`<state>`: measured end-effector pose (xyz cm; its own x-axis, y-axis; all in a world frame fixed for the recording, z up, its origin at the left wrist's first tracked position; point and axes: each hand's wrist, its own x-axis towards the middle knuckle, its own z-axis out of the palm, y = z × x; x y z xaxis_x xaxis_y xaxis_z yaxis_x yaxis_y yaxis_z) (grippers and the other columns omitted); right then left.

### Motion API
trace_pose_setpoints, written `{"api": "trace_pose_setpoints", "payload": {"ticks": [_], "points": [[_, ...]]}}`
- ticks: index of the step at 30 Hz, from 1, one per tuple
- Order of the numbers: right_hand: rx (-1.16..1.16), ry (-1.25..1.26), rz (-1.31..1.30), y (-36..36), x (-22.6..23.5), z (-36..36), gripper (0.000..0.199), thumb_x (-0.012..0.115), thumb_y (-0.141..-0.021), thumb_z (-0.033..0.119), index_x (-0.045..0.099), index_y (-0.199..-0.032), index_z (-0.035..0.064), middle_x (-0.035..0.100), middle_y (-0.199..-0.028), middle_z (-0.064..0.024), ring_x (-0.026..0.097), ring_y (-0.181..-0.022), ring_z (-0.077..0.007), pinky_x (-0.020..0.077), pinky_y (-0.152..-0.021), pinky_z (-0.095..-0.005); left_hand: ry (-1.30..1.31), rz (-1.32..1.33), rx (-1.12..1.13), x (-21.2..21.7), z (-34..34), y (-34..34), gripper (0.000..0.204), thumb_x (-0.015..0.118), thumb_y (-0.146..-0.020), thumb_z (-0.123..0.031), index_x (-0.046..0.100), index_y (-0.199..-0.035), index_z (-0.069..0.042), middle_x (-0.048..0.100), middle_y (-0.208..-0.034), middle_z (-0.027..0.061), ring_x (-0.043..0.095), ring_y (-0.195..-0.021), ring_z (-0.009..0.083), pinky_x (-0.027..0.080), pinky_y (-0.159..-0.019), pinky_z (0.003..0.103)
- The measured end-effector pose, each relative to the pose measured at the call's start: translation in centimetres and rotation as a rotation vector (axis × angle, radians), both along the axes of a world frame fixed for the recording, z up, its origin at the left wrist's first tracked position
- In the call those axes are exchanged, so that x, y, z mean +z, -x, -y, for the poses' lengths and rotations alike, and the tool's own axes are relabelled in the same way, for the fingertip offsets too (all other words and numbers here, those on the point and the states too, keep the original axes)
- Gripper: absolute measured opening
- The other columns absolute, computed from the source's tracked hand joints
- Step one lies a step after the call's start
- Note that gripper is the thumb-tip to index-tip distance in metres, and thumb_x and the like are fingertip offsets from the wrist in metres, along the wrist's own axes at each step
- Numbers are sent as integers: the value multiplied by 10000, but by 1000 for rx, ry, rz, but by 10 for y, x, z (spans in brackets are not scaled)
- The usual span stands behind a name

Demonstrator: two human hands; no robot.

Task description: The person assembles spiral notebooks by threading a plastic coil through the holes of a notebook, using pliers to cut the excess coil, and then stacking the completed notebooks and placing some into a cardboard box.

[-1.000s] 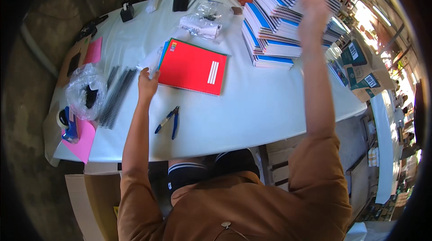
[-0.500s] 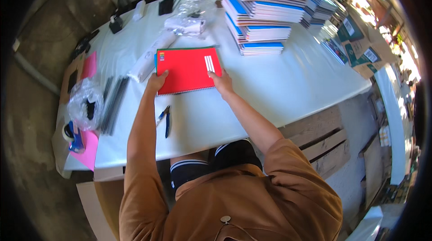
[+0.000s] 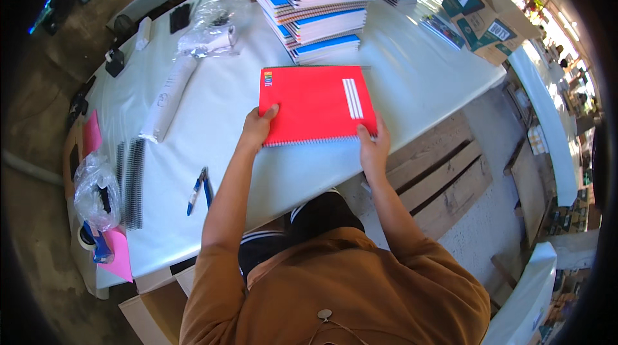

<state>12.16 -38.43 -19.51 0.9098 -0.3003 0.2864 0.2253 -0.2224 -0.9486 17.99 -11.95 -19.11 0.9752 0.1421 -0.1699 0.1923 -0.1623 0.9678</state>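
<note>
A red spiral notebook [image 3: 312, 100] is held between my two hands over the table, its coil along the edge nearest me. My left hand [image 3: 259, 127] grips its near left corner, thumb on the cover and fingers hidden underneath. At the near right corner my right hand [image 3: 374, 145] closes on it the same way. Just beyond stands a tall stack of spiral notebooks [image 3: 322, 17] with blue and white edges. Blue-handled pliers [image 3: 201, 190] lie to the left of my left forearm. Loose black binding coils [image 3: 132, 184] rest further left.
A wrapped white roll [image 3: 168, 97] and crumpled clear plastic [image 3: 215, 23] lie on the white-covered table [image 3: 418, 74]. At the left edge are a plastic bag [image 3: 96, 190], a blue tape dispenser [image 3: 98, 245] and pink sheets [image 3: 119, 258]. A cardboard box [image 3: 489, 20] sits at the far right.
My hands have carried the red notebook to the right, toward the front of the notebook stack. The view has turned, so the table's things appear shifted left. Both hands keep their grip.
</note>
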Motion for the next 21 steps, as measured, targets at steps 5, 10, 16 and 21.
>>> {"api": "trace_pose_setpoints", "payload": {"ticks": [5,10,16,21], "points": [[-172,566,-90,-17,-48,20,660,629,-796,389,409,-1294,15,489,-1233,-206,415,-1153,-388,275,-985,-516,-1000,51,12,13,35,7,872,572,-783,-591,288,-1369,-11,360,-1357,236,444,-1180,335,386,-934,459],[-37,594,-119,-6,-22,7,825,736,-694,407,378,-1307,-14,466,-1267,-218,412,-1156,-393,294,-980,-501,-842,-10,-283,-2,6,50,1129,730,-629,-572,97,-1451,-126,420,-1303,196,410,-1192,374,294,-1009,485],[15,650,-12,8,-36,15,913,850,-549,262,404,-1295,-16,574,-1136,-185,522,-1026,-338,359,-938,-432,-751,163,-157,8,6,44,1085,861,-483,-334,290,-1377,-105,581,-1108,195,543,-1061,355,463,-853,419],[-130,561,90,16,-51,19,806,857,-531,179,510,-1241,25,642,-1000,-128,587,-870,-263,450,-825,-367,-780,318,-88,-5,6,51,918,861,-481,-299,434,-1271,-106,649,-867,159,639,-795,310,514,-704,383]]}}
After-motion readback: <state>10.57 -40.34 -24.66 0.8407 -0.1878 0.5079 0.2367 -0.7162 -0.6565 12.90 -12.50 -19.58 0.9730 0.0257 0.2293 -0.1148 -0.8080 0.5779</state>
